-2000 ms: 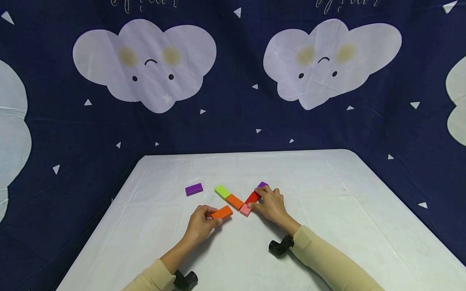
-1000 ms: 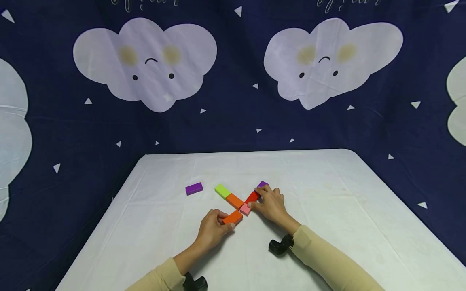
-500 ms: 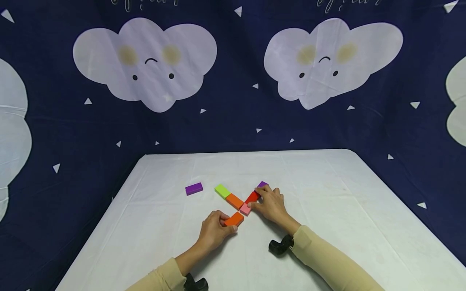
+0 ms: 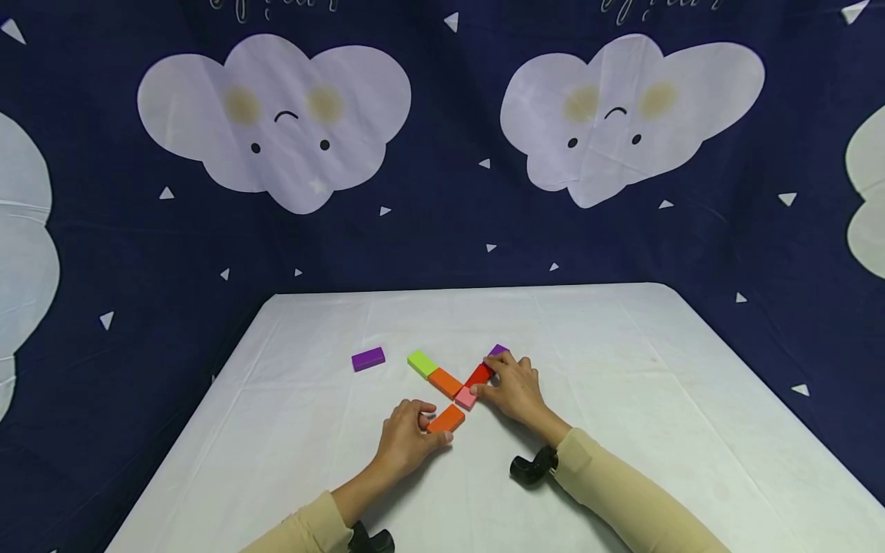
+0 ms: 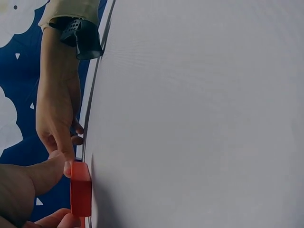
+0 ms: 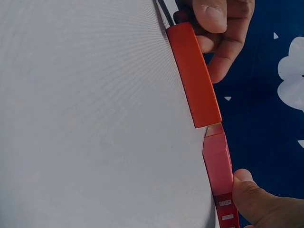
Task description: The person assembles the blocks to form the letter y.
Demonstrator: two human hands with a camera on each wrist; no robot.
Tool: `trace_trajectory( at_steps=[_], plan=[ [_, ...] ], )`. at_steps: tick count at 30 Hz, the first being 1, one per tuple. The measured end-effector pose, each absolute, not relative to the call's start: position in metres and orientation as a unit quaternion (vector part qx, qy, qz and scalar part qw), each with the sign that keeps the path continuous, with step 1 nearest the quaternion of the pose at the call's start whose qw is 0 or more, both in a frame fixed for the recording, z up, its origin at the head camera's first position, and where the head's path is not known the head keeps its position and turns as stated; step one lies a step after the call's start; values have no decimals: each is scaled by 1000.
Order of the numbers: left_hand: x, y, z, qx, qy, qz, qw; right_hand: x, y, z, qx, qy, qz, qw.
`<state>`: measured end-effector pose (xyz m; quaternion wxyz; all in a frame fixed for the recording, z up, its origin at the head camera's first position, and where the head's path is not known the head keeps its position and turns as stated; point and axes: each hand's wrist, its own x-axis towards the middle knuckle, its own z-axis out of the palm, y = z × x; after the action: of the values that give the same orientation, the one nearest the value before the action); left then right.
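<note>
An orange block [image 4: 447,419] lies flat on the white table, its far end close to a pink block [image 4: 465,398]. Around it is the left hand [image 4: 404,442], thumb and index finger spread loosely on either side with a small gap showing. The right hand [image 4: 515,390] holds the red block [image 4: 478,375], its thumb at the joint with the pink one and a fingertip by the purple block [image 4: 499,350], which is partly hidden. A second orange block [image 4: 445,382] and a lime green block [image 4: 422,364] form a slanting row leading to the pink block.
A separate purple block [image 4: 369,359] lies to the left of the rows. Black wrist-camera mounts [image 4: 534,467] hang below both cuffs. Behind the white table [image 4: 622,346] hangs a dark blue cloth [image 4: 442,253] printed with clouds.
The left hand has brought the orange block right and nearer the person, to the pink block's near end; its fingers have since loosened. The right hand has stayed in place.
</note>
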<state>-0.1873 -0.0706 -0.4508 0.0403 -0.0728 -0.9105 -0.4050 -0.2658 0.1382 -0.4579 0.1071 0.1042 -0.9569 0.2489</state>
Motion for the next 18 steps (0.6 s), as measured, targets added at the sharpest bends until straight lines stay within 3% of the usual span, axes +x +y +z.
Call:
trace_trajectory(
  at_steps=[7,18],
  plan=[
    [-190,-78,-446,-100,-898,-427,35,-266,138,-458,104,-957,248,106],
    [-198,-92,-446,-172,-883,-436,-13,-267,139,-461,102,-958,245,110]
  ],
)
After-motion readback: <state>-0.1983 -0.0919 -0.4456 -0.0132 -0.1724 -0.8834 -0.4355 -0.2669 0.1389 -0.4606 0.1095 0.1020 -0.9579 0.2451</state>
